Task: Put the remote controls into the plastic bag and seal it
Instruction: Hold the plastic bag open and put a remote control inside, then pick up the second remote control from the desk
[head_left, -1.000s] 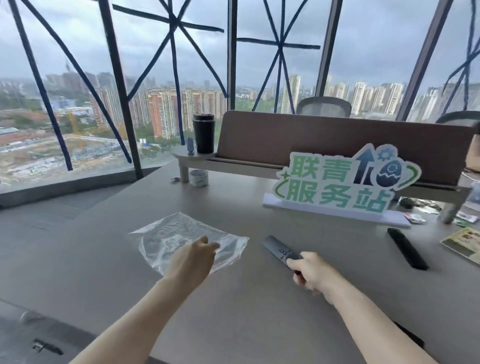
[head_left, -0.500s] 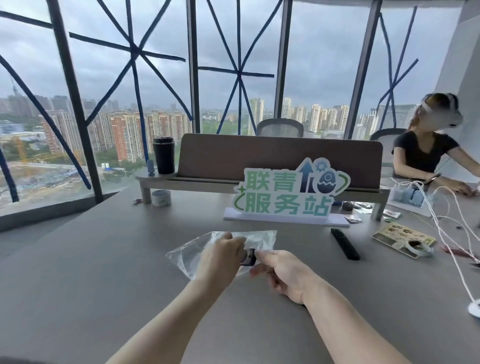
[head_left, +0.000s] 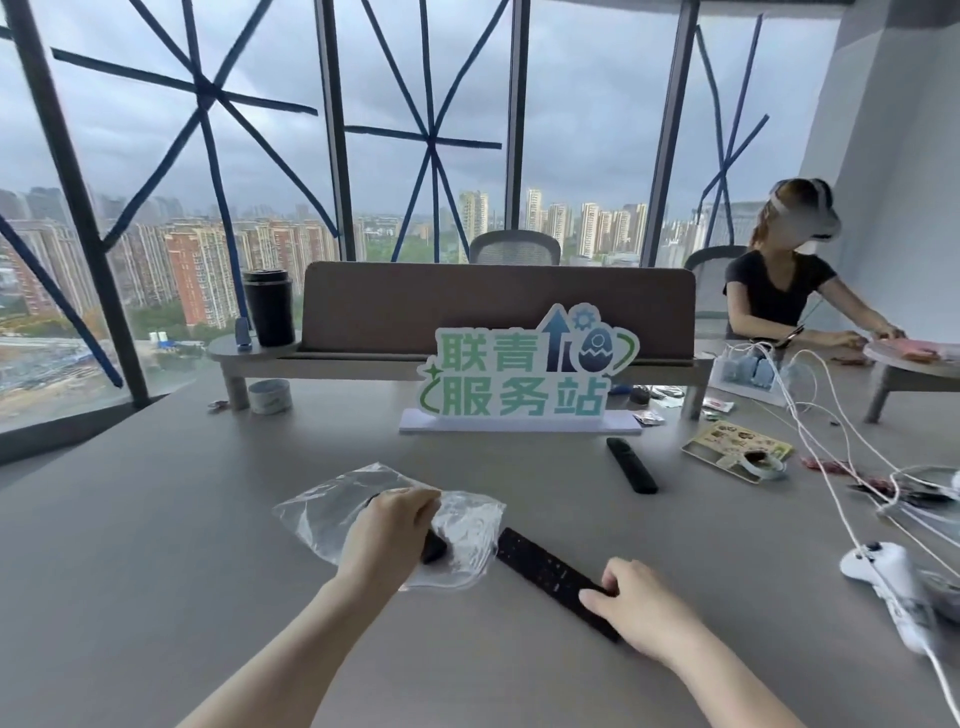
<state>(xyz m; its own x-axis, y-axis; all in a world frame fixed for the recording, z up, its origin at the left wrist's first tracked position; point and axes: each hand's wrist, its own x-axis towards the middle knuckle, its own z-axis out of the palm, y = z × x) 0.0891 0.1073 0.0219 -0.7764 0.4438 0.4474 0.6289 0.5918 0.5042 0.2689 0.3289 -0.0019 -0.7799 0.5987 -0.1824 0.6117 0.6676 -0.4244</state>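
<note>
Two remotes matter here: one sits inside the plastic bag (head_left: 457, 525) under the clamped left hand (head_left: 387, 540); the right hand (head_left: 641, 605) pinches the long remote (head_left: 550, 571) just beside it. That limp mouth could collapse and snag.

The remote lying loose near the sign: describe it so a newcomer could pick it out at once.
Find the green-lettered sign standing mid-table. Just in front of its right end lies a slim black remote, angled, with no hand on it. The longer buttoned remote sits nearer the person under the right hand, and another dark one is inside the plastic bag by the left hand.
</note>
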